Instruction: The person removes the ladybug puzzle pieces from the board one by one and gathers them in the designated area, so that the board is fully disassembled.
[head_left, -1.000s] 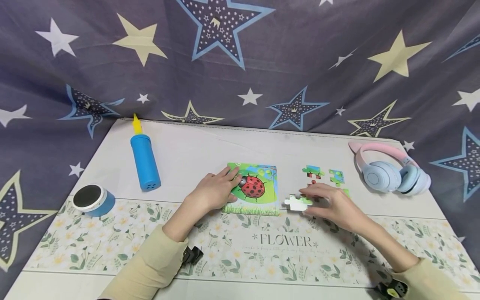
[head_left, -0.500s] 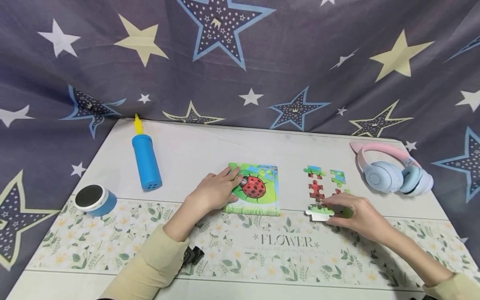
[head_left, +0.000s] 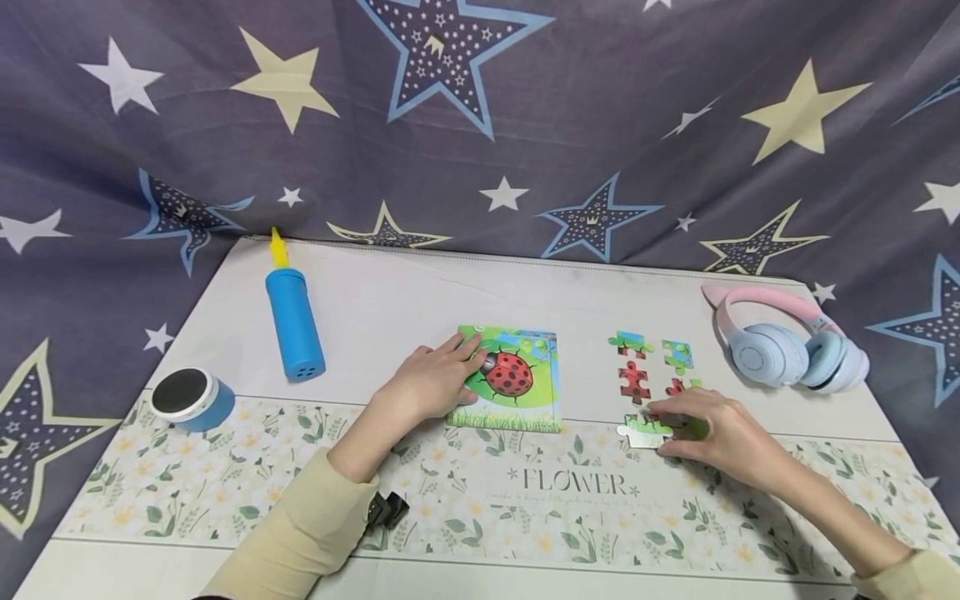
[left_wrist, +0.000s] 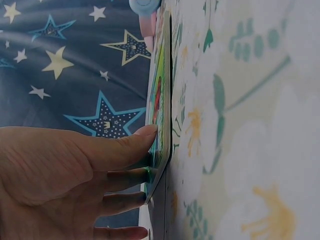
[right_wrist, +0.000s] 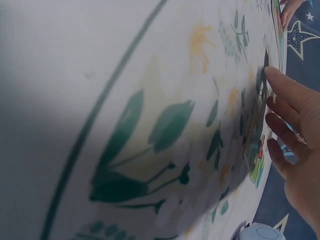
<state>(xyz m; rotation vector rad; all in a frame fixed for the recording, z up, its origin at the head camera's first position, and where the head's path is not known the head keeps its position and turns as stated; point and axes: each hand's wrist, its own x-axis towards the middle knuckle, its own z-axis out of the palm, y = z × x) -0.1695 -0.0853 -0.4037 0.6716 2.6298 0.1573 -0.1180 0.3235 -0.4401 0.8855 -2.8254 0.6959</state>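
Note:
My left hand (head_left: pixel 431 379) lies with extended fingers on the left side of a square puzzle board (head_left: pixel 517 421) showing a red ladybug on green. In the left wrist view, the thumb and fingertips touch the face of the board (left_wrist: pixel 161 115). At the right, my right hand (head_left: pixel 708 429) pinches a green and white jigsaw piece (head_left: pixel 645 432) by its right end, low over the table. Just behind it lie a red jigsaw piece (head_left: pixel 633 381) and a green-blue one (head_left: pixel 630 342). Another blue-green piece (head_left: pixel 678 356) sits to their right; further pieces are partly hidden by the right hand.
Pink and blue headphones (head_left: pixel 787 342) lie at the right back. A blue hand pump (head_left: pixel 294 325) with a yellow nozzle and a round blue and white container (head_left: pixel 191 400) stand on the left. A star-printed curtain (head_left: pixel 480 125) hangs behind the table.
My right hand has carried the jigsaw piece to the right and slightly nearer, below the red piece, uncovering that piece. My left hand has stayed on the board.

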